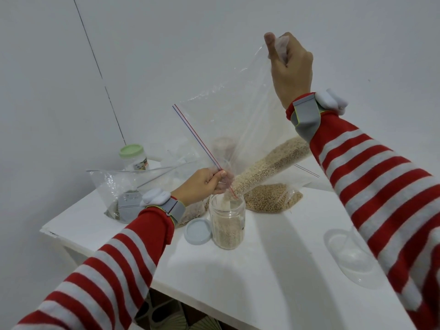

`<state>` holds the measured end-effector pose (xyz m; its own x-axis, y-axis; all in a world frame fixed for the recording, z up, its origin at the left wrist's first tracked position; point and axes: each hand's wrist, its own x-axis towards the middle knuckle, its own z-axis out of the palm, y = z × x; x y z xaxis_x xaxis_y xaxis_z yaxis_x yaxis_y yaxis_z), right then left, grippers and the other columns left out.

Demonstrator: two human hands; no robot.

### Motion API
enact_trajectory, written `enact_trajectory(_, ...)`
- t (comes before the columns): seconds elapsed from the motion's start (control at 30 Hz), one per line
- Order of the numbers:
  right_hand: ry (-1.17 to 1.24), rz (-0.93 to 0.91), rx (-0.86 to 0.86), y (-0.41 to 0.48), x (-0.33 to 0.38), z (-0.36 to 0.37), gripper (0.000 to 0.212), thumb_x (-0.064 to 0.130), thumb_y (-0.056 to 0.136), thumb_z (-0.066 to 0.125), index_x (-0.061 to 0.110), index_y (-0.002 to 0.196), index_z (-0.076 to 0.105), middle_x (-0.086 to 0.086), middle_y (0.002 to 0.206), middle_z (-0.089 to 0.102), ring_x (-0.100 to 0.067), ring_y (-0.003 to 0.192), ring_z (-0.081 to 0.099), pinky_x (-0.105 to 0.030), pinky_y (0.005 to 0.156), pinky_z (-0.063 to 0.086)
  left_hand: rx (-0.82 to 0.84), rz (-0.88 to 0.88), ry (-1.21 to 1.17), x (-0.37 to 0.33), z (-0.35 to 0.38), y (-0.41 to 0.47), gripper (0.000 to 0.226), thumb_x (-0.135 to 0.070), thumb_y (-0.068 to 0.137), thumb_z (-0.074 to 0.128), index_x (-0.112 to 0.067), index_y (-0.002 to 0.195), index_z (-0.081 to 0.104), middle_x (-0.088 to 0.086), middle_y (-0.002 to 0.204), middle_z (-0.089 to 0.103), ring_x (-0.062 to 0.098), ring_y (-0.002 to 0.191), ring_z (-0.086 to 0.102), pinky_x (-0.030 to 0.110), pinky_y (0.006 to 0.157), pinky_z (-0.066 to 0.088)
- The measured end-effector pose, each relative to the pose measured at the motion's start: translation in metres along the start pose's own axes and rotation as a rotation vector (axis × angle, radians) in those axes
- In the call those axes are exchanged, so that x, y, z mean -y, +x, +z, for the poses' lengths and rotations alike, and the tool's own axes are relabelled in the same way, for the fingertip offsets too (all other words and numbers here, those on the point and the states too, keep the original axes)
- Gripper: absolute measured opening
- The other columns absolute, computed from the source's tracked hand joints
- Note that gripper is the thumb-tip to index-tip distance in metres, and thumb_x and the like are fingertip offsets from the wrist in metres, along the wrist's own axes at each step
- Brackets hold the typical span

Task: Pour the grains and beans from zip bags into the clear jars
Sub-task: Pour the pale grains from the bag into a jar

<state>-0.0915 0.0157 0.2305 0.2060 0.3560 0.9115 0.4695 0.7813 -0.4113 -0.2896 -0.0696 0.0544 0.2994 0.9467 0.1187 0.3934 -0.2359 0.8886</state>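
So that pale grain funnels into the open clear glass jar (227,222), the right hand (291,70) pinches the big transparent zip bag (238,120) high while the left hand (202,183), clamped on its mouth, narrows it over the rim.

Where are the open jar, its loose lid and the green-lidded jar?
Open jar (227,231): head view, glass wall, grain-filled part.
Loose lid (198,231): head view, centre of pale blue disc, lying on the table.
Green-lidded jar (131,151): head view, top of its green lid.

Prob. home, plain white wall (166,55), small white table (262,270), patterned floor (171,313)
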Motion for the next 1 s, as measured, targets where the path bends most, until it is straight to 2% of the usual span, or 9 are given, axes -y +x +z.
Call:
enact_trajectory(0.13, -0.008, 0.003, 0.006, -0.0008, 0.0016, 0.0001, 0.05, 0.075, 0.084, 0.038, 0.032, 0.062, 0.028, -0.019, 0.063, 0.043, -0.037, 0.06, 0.043, -0.042, 0.055, 0.043, -0.012, -0.014, 0.001, 0.0016, -0.0007, 0.0004, 0.031, -0.013, 0.105, 0.036, 0.001, 0.118, 0.06, -0.002, 0.094, 0.07, 0.002, 0.084, 0.07, 0.023, 0.086, 0.056)
enact_trajectory(0.3, -0.003, 0.006, 0.017, -0.0022, 0.0009, 0.0002, 0.05, 0.074, 0.086, 0.04, 0.032, 0.061, 0.027, -0.021, 0.063, 0.045, -0.038, 0.06, 0.045, -0.041, 0.054, 0.041, -0.014, -0.003, 0.005, 0.004, -0.0014, 0.0001, 0.028, -0.014, 0.105, 0.036, -0.005, 0.113, 0.062, 0.002, 0.101, 0.07, 0.004, 0.087, 0.07, 0.023, 0.086, 0.057)
enact_trajectory(0.43, -0.015, 0.019, 0.032, -0.0032, -0.001, 0.0012, 0.046, 0.061, 0.091, 0.047, 0.032, 0.061, 0.027, -0.009, 0.06, 0.037, -0.037, 0.059, 0.044, -0.043, 0.055, 0.042, -0.01, -0.007, -0.003, 0.004, -0.0009, -0.0007, 0.03, -0.013, 0.105, 0.035, 0.001, 0.116, 0.06, -0.005, 0.091, 0.069, 0.001, 0.079, 0.069, 0.022, 0.085, 0.056)
enact_trajectory(0.57, -0.009, 0.016, 0.038, -0.0043, -0.0023, 0.0024, 0.044, 0.056, 0.092, 0.049, 0.033, 0.061, 0.027, 0.0, 0.058, 0.033, -0.037, 0.059, 0.045, -0.043, 0.055, 0.042, -0.015, -0.01, 0.014, 0.005, -0.0011, -0.0011, 0.03, -0.014, 0.106, 0.036, 0.0, 0.116, 0.061, -0.001, 0.097, 0.07, 0.003, 0.086, 0.07, 0.022, 0.085, 0.056)
enact_trajectory(0.7, -0.015, -0.001, 0.033, -0.0033, -0.0004, 0.0028, 0.048, 0.064, 0.09, 0.048, 0.032, 0.061, 0.027, -0.002, 0.058, 0.034, -0.037, 0.06, 0.047, -0.043, 0.055, 0.042, -0.017, -0.006, 0.019, 0.0049, -0.0018, -0.0003, 0.029, -0.015, 0.105, 0.036, -0.004, 0.114, 0.062, -0.003, 0.091, 0.07, 0.003, 0.083, 0.07, 0.028, 0.089, 0.056)
enact_trajectory(0.83, -0.017, -0.015, 0.024, -0.0024, 0.003, 0.0031, 0.049, 0.075, 0.084, 0.039, 0.033, 0.061, 0.027, -0.007, 0.06, 0.036, -0.037, 0.06, 0.046, -0.041, 0.055, 0.042, -0.011, -0.005, 0.008, 0.0034, -0.002, -0.001, 0.03, -0.012, 0.106, 0.035, 0.001, 0.116, 0.06, -0.016, 0.071, 0.069, -0.002, 0.072, 0.066, 0.025, 0.087, 0.056)
enact_trajectory(1.0, -0.008, -0.029, 0.014, -0.0019, 0.0034, 0.0045, 0.049, 0.074, 0.085, 0.04, 0.033, 0.061, 0.027, -0.009, 0.061, 0.037, -0.038, 0.06, 0.047, -0.043, 0.056, 0.044, -0.012, -0.001, 0.01, 0.0019, -0.002, -0.0017, 0.03, -0.012, 0.106, 0.035, 0.001, 0.116, 0.059, -0.013, 0.075, 0.07, -0.001, 0.074, 0.068, 0.022, 0.083, 0.056)
